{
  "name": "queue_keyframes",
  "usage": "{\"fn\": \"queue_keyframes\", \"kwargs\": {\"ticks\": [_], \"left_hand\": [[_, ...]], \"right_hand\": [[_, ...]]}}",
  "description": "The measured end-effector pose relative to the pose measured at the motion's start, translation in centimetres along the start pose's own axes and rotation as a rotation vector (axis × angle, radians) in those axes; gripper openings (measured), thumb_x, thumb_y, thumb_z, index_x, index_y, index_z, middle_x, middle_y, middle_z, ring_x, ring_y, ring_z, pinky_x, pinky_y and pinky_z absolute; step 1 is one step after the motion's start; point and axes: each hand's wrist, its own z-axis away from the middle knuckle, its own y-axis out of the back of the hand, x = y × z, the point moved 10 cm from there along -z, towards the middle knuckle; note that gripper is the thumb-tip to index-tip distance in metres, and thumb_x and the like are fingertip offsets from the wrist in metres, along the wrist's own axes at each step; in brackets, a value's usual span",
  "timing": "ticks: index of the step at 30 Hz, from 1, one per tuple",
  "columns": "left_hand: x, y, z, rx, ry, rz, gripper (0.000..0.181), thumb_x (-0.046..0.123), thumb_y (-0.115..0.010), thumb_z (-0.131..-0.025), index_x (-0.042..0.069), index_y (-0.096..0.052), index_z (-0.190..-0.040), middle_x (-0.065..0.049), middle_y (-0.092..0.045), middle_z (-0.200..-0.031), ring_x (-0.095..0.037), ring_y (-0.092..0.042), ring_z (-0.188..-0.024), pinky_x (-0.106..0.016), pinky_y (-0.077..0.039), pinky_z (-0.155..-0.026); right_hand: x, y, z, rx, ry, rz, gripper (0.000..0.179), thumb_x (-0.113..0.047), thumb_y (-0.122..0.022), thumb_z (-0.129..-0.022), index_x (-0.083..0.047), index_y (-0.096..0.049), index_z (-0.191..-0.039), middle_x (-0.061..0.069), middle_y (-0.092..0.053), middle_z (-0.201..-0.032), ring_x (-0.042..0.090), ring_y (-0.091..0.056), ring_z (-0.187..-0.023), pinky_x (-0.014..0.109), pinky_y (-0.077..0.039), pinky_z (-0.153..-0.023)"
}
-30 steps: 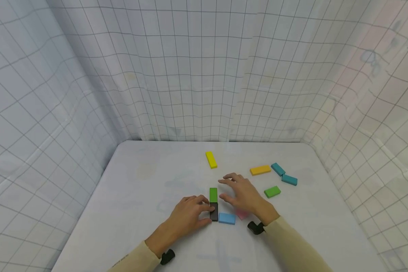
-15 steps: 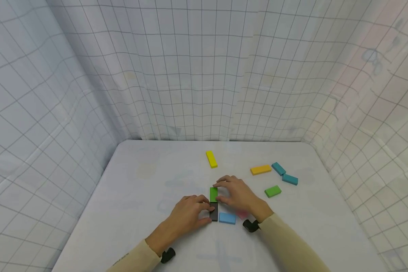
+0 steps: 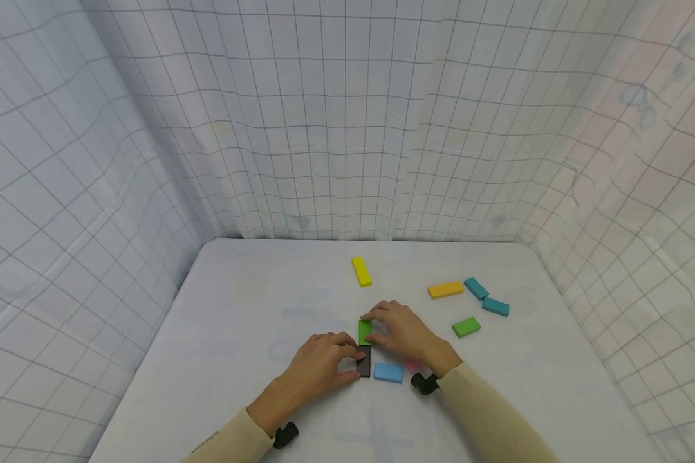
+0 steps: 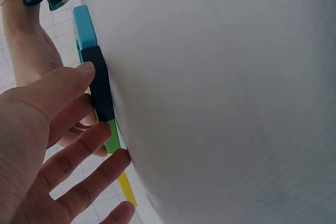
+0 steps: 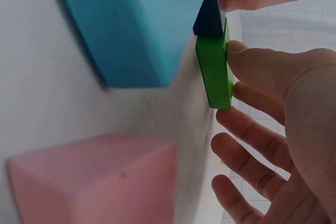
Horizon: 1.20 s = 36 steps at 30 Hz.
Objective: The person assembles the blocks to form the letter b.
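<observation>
Two flat blocks lie end to end on the white table: a black block [image 3: 363, 368] and, beyond it, a green block [image 3: 364, 330]. My left hand [image 3: 321, 366] holds the black block, thumb by its near end and index finger on top. With thumb and index finger my right hand [image 3: 402, 331] pinches the green block, its other fingers spread in the right wrist view. Just right of the black block lies a light blue block [image 3: 389, 372]. A pink block [image 5: 105, 182] sits beside that one, partly hidden under my right wrist in the head view.
Toward the back stands a yellow block [image 3: 361, 271]. Farther right are an orange block [image 3: 446, 290], two teal blocks [image 3: 477, 288] touching at their corners, and a second green block [image 3: 466, 326]. Gridded white curtains [image 3: 336, 128] enclose the table at the back and sides.
My right hand has moved left and slightly down onto the green block, and its thumb and index finger have closed on it. My left hand stays on the black block.
</observation>
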Motion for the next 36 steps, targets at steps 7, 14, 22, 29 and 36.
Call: {"fn": "queue_keyframes", "kwargs": {"ticks": [7, 14, 22, 29, 36], "left_hand": [[0.1, 0.0, -0.2, -0.003, -0.006, 0.007, 0.032, 0.042, -0.097, -0.098, 0.026, -0.092, -0.125, 0.008, -0.083, -0.132, -0.018, -0.08, -0.115, -0.053, -0.068, -0.104], [0.3, 0.2, -0.1, 0.007, -0.014, 0.007, 0.032, 0.042, -0.098, -0.097, 0.024, -0.093, -0.123, 0.007, -0.083, -0.13, -0.017, -0.08, -0.111, -0.05, -0.069, -0.098], [0.1, 0.1, -0.1, -0.002, 0.0, 0.015, 0.032, 0.041, -0.099, -0.096, 0.023, -0.093, -0.122, 0.006, -0.084, -0.13, -0.017, -0.08, -0.111, -0.047, -0.07, -0.094], [-0.1, 0.0, -0.1, 0.004, 0.006, 0.026, 0.032, 0.038, -0.099, -0.097, 0.023, -0.093, -0.124, 0.005, -0.084, -0.13, -0.017, -0.081, -0.114, -0.046, -0.07, -0.094], [-0.2, -0.1, -0.2, -0.002, 0.009, 0.022, 0.032, 0.039, -0.098, -0.097, 0.023, -0.093, -0.124, 0.005, -0.083, -0.13, -0.017, -0.08, -0.113, -0.045, -0.07, -0.092]], "right_hand": [[0.3, -0.1, 0.1, -0.039, 0.015, -0.081, 0.043, -0.033, -0.085, -0.109, -0.022, -0.078, -0.151, -0.001, -0.076, -0.143, 0.017, -0.071, -0.118, 0.043, -0.063, -0.106], [0.5, -0.1, 0.4, -0.084, 0.026, -0.157, 0.044, -0.028, -0.087, -0.108, -0.021, -0.079, -0.151, -0.002, -0.074, -0.144, 0.016, -0.072, -0.119, 0.038, -0.065, -0.104], [0.9, -0.2, -0.1, -0.055, 0.005, -0.156, 0.046, -0.028, -0.089, -0.107, -0.019, -0.078, -0.15, -0.001, -0.075, -0.14, 0.015, -0.07, -0.114, 0.034, -0.063, -0.099], [1.1, -0.3, -0.3, -0.044, -0.009, -0.154, 0.046, -0.03, -0.089, -0.107, -0.019, -0.078, -0.15, 0.001, -0.075, -0.142, 0.015, -0.069, -0.113, 0.034, -0.062, -0.099], [1.1, -0.4, -0.2, -0.042, 0.001, -0.175, 0.045, -0.031, -0.089, -0.107, -0.019, -0.079, -0.149, 0.0, -0.075, -0.141, 0.014, -0.069, -0.114, 0.035, -0.063, -0.1]]}}
